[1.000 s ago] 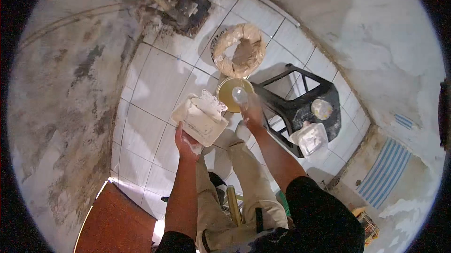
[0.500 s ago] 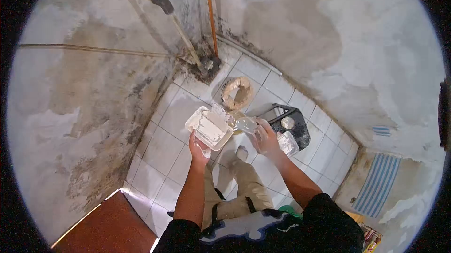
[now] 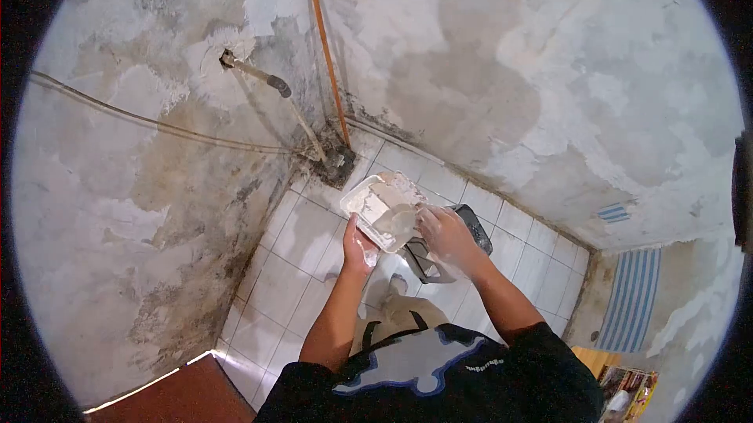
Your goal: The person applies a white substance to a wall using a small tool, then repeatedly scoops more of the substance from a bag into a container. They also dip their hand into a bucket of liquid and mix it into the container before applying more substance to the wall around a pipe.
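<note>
My left hand [image 3: 359,249] grips the near left side of a shallow white plastic tub [image 3: 351,202], holding it up in front of me. White powder or paste [image 3: 369,205] coats the inside of the tub. My right hand [image 3: 449,236], dusted white, is closed around a translucent plastic cup [image 3: 398,221]. The cup is tilted and overlaps the right part of the tub in this view. Behind and below my right hand stands a black plastic stool [image 3: 476,228], partly hidden by the hand.
White tiles [image 3: 302,227] cover the floor of this corner. An orange pipe [image 3: 323,38] runs up the corner, and a jointed drain pipe [image 3: 271,80] crosses the patchy left wall. Blue-striped cloth [image 3: 629,301] hangs at right. A red-brown panel [image 3: 176,392] lies lower left.
The tub has moved right and the cup now overlaps its right part. My view has tilted up towards the walls. The paper bag on the floor is now largely hidden behind the tub.
</note>
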Demonstrator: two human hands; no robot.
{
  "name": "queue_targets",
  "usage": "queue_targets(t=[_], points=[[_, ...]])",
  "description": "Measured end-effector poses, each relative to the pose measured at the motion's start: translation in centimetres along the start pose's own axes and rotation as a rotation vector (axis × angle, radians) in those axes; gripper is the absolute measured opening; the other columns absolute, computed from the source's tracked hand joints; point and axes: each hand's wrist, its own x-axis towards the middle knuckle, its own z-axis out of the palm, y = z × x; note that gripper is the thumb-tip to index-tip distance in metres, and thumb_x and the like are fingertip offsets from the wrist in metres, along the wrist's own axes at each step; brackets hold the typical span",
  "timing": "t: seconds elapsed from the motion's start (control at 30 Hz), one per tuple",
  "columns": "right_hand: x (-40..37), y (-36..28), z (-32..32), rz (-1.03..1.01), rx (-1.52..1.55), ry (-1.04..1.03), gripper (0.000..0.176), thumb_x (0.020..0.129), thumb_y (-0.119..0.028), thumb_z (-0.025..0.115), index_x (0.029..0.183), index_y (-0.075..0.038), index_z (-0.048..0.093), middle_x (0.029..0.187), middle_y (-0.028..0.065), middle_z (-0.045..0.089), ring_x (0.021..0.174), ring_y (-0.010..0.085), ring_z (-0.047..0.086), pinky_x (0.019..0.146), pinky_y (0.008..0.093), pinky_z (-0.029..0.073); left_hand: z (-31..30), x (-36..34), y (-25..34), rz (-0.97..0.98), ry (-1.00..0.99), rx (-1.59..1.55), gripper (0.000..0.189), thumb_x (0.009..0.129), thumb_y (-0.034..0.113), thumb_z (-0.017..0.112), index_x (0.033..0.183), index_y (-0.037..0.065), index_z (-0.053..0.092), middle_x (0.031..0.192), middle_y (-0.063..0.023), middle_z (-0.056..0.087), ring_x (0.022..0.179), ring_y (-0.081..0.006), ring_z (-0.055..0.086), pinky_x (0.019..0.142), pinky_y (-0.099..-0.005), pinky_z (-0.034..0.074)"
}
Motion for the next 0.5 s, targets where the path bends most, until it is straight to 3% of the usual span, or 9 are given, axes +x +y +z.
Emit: queue_targets(t=[0.17, 0.23, 0.5], points=[[-0.5, -0.6, -2.9, 0.051, -0.027, 0.047, 0.036, 0.085, -0.012, 0.059, 0.119, -0.002, 0.052, 0.115, 0.0188, 0.059, 0.108, 0.0365, 0.056, 0.09, 0.0434, 0.046, 2.4, -0.3, -1.4, -0.006, -0.061, 0.01, 0.06, 0.094, 0.043, 0.047, 0.14, 0.006, 0.036, 0.137, -0.0127, 0.046, 0.124, -0.0298, 0.047, 0.105, -0.0472, 0.036], [-0.6, -1.1, -4.5, 0.141, 0.099, -0.029, 0.037, 0.085, -0.01, 0.057, 0.12, -0.002, 0.05, 0.115, 0.0197, 0.058, 0.108, 0.0382, 0.055, 0.09, 0.0434, 0.047, 3.0, -0.1, -2.1, -0.001, -0.059, 0.013, 0.06, 0.094, 0.043, 0.047, 0.14, 0.006, 0.036, 0.137, -0.0128, 0.047, 0.123, -0.03, 0.048, 0.105, -0.0472, 0.036], [-1.4, -0.4, -5.4, 0.019, 0.025, 0.099, 0.037, 0.086, -0.012, 0.059, 0.121, -0.003, 0.051, 0.122, 0.02, 0.054, 0.113, 0.0383, 0.051, 0.094, 0.0428, 0.045, 4.7, -0.5, -3.3, -0.016, -0.082, 0.008, 0.059, 0.093, 0.045, 0.048, 0.136, 0.005, 0.041, 0.134, -0.0131, 0.05, 0.121, -0.0295, 0.05, 0.103, -0.0445, 0.038]])
